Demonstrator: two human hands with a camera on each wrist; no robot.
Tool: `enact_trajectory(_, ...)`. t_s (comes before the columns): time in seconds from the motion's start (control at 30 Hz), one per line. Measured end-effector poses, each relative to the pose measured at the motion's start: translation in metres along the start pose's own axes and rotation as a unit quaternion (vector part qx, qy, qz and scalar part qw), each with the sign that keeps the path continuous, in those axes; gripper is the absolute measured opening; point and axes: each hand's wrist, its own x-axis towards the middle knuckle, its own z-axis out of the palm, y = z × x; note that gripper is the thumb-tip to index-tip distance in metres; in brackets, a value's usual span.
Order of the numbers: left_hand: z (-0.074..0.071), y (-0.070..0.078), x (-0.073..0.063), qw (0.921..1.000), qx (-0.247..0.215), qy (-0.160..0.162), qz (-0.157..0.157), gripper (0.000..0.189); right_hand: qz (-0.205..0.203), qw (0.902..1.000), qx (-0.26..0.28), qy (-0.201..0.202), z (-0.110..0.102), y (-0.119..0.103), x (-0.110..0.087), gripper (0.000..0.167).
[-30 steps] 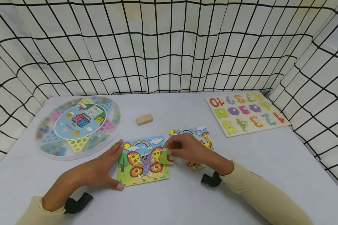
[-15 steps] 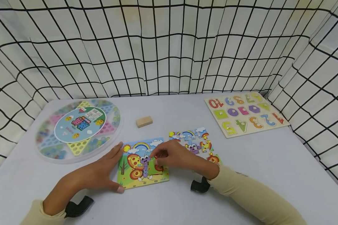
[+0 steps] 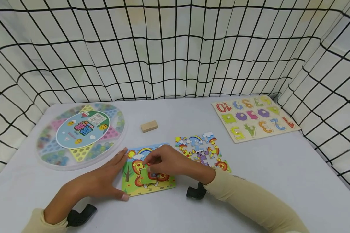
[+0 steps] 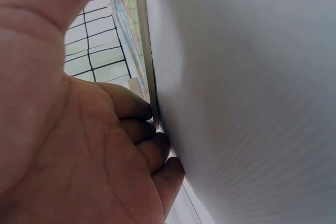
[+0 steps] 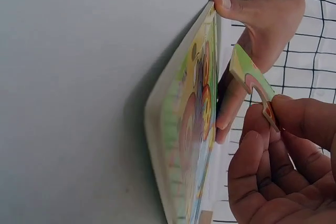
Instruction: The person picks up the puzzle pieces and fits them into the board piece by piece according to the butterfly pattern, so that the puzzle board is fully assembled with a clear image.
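Over the butterfly board (image 3: 166, 186) on the tabletop (image 3: 151, 216), the right hand (image 3: 168, 161) pinches a green puzzle piece (image 3: 145, 177) — tilted, apart from the board — while the left hand (image 3: 103, 181), spread with fingers extended, touches the board's left side.

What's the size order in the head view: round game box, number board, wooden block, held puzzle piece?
1. Round game box
2. Number board
3. Unsure: wooden block and held puzzle piece look close; the right hand partly covers the piece, which is nearer the camera.
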Motion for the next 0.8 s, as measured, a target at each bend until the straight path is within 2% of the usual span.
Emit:
enact_trajectory(0.23, 0.001, -0.003, -0.002, 0.9999, 0.003, 0.006, 0.013, 0.132, 0.001, 0.9997, 0.001, -0.023, 0.010, -0.001, 0.012, 0.013)
enact_trajectory(0.43, 0.001, -0.002, -0.003, 1.0000, -0.001, 0.004, 0.009, 0.134, 0.006, 0.9988, 0.001, -0.050, 0.020, -0.001, 0.021, 0.014)
enact_trajectory(0.67, -0.001, -0.001, -0.003, 0.9999, 0.000, 0.001, 0.016, 0.135, 0.028, 0.9957, -0.073, -0.048, 0.024, -0.011, 0.023, 0.011)
enact_trajectory(0.8, 0.000, -0.001, -0.002, 0.9999, -0.002, -0.004, 0.014, 0.135, 0.046, 0.9942, -0.084, -0.050, 0.026, -0.013, 0.025, 0.009)
